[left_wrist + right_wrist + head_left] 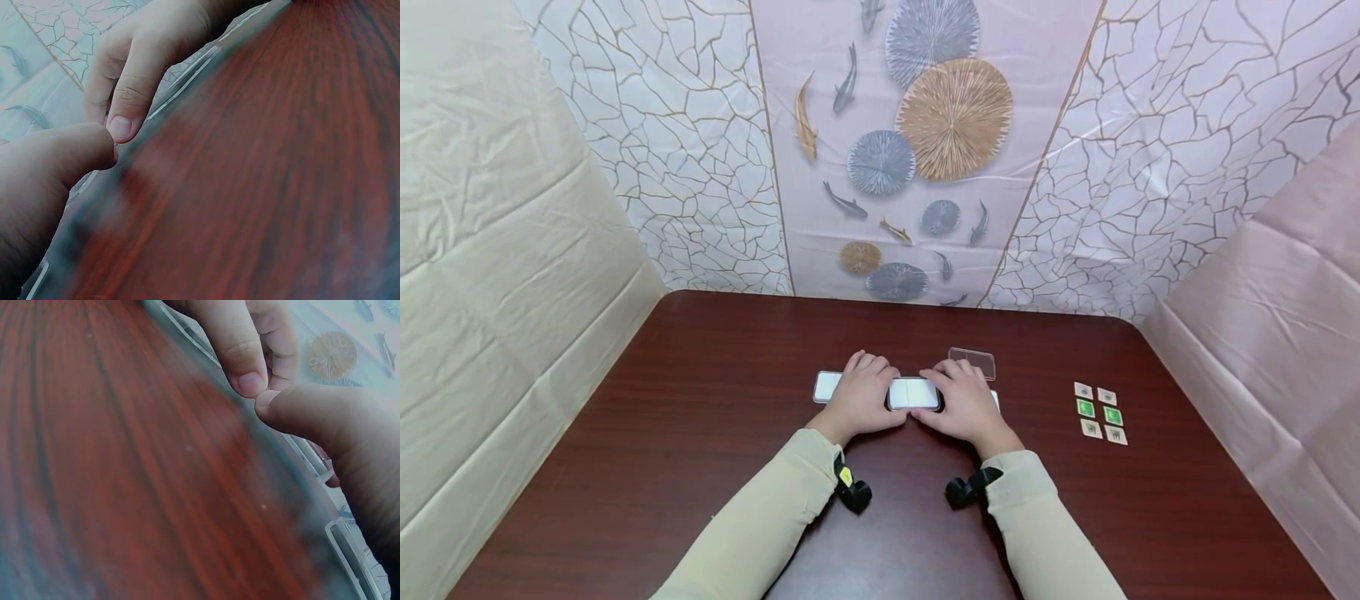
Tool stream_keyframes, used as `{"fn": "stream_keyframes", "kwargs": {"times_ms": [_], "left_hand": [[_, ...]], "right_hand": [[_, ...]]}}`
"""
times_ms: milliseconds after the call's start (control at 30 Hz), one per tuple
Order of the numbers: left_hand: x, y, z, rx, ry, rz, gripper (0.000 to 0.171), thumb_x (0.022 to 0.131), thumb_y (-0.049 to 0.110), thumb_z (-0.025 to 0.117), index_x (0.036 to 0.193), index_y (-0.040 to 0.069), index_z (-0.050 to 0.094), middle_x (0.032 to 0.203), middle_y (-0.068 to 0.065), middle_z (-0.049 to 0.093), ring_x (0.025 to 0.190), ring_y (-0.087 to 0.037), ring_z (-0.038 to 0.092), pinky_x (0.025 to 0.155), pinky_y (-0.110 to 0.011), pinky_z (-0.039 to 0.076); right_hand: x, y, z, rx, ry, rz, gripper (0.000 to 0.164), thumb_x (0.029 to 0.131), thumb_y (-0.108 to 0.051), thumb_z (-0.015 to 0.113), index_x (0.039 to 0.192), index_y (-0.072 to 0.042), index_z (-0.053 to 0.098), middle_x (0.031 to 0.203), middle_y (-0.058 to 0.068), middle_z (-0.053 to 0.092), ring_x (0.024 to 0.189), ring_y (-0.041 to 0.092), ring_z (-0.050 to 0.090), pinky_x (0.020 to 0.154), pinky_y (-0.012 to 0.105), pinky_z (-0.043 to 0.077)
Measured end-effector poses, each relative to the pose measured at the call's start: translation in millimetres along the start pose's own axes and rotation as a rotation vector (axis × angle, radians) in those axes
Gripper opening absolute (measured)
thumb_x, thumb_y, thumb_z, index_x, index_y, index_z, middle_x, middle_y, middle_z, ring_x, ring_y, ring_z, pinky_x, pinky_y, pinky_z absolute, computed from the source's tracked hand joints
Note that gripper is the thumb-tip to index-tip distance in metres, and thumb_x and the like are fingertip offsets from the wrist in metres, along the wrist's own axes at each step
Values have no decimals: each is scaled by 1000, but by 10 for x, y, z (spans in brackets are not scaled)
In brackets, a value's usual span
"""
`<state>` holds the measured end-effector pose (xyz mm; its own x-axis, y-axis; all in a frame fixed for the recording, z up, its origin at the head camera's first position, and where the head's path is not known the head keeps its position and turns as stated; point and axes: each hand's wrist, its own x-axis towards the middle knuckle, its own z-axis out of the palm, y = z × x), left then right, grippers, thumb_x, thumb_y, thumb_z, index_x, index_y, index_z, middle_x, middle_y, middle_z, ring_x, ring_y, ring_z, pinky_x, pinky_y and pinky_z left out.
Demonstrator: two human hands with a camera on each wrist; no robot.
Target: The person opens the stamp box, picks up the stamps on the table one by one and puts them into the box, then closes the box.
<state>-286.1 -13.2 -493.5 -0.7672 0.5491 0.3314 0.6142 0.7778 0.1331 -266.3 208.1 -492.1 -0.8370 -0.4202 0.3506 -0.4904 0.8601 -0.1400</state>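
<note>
A small rectangular white-faced case (913, 393), with a line down its middle, lies between the two hands at the table's centre. My left hand (862, 394) holds its left end, fingers over the far side and thumb along the near edge. At the right end my right hand (964, 400) grips it in the same way. Both thumbtips almost meet at the near edge, as the left wrist view also shows. A second white-faced case (827, 387) shows partly from beneath the left hand. Beside the right hand, a sliver of another white piece (996, 400) is visible, mostly hidden.
Behind the right hand lies a clear plastic lid (981, 361). Farther right, several small square tiles stand in two columns, among them a green tile (1086, 408) and a pale tile (1116, 436). The brown table (700, 483) meets patterned cloth walls at its back edge.
</note>
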Motion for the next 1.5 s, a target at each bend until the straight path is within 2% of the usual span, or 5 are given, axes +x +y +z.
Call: {"fn": "stream_keyframes", "kwargs": {"times_ms": [300,600,900,1167,1500], "left_hand": [[-6,-11,21,26,11,-30,62,77,60,71,117,11,69,114,-2,61,118,-24,51,118,-50,24],[-2,4,13,37,29,-69,60,75,64,71,109,15,69,108,1,61,109,-23,51,117,-49,26],[-1,17,15,47,54,-70,59,74,66,69,106,16,68,105,2,61,107,-22,52,115,-49,27],[-21,36,-13,66,55,-75,59,74,67,69,104,16,68,104,1,61,105,-22,51,114,-47,29],[-27,40,-9,70,72,-77,59,72,67,71,101,15,70,102,1,63,104,-22,53,111,-46,31]], "right_hand": [[37,-54,-36,27,-104,94,68,81,-55,75,138,-21,62,106,5,57,97,26,48,85,45,39],[129,-115,-117,149,-232,189,67,83,-42,79,143,-20,56,119,11,61,103,29,52,85,48,36],[190,-145,-211,268,-277,238,62,83,-29,83,138,-17,57,120,8,68,106,32,59,93,59,38],[227,-166,-221,269,-339,263,60,85,-27,82,138,-19,54,121,9,66,106,31,59,94,58,39],[214,-183,-226,238,-345,227,63,86,-27,81,141,-18,53,120,13,66,111,35,58,97,59,40]]}}
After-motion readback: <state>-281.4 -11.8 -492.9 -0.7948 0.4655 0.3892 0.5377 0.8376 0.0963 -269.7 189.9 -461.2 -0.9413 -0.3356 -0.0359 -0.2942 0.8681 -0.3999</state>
